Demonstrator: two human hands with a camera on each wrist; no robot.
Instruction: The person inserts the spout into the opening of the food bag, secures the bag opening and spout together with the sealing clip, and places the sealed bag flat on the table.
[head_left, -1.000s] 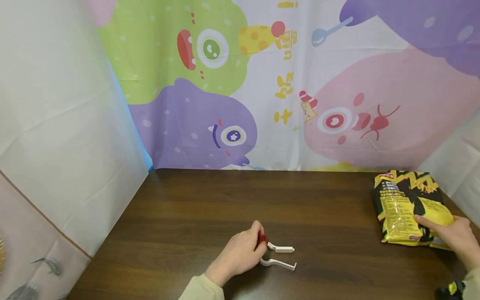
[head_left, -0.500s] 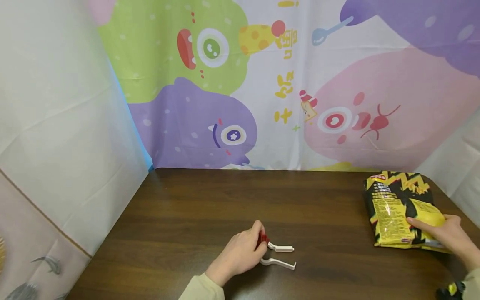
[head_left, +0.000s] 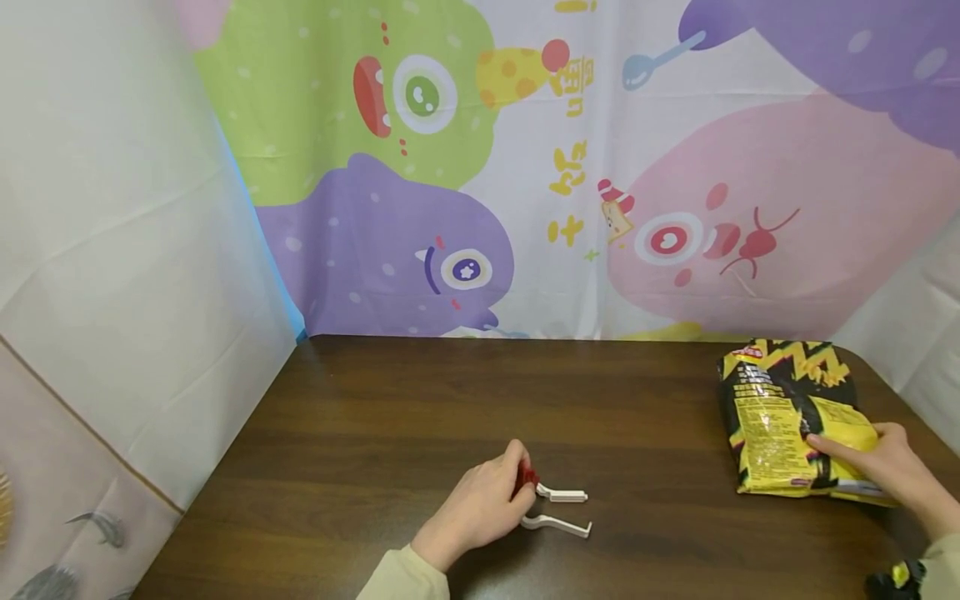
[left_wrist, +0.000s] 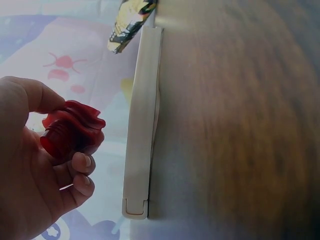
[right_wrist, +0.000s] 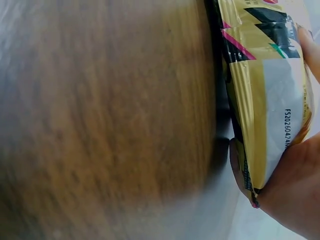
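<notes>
My left hand (head_left: pixel 480 504) pinches the red ribbed part (left_wrist: pixel 72 127) of a bag sealing clip, low over the middle of the table. Two white arms of the clip (head_left: pixel 566 496) spread apart to the right of the fingers; in the left wrist view one white arm (left_wrist: pixel 140 125) stretches along the tabletop. A black and yellow snack bag (head_left: pixel 772 433) sits at the table's right side. My right hand (head_left: pixel 892 471) grips its lower right edge, thumb on the printed face and the other fingers hidden behind. Close up, the bag's folded end (right_wrist: pixel 260 115) shows in the right wrist view.
Dark brown wooden table (head_left: pixel 420 400) lies under both hands. A cartoon-printed curtain (head_left: pixel 555 283) hangs along the back edge, and white cloth (head_left: pixel 135 183) closes off the left side. A small black and yellow item (head_left: pixel 896 579) is by the right sleeve.
The right hand has shifted the snack bag to the left along the table, with most of that move in the first half second. My left hand and the clip stay almost still.
</notes>
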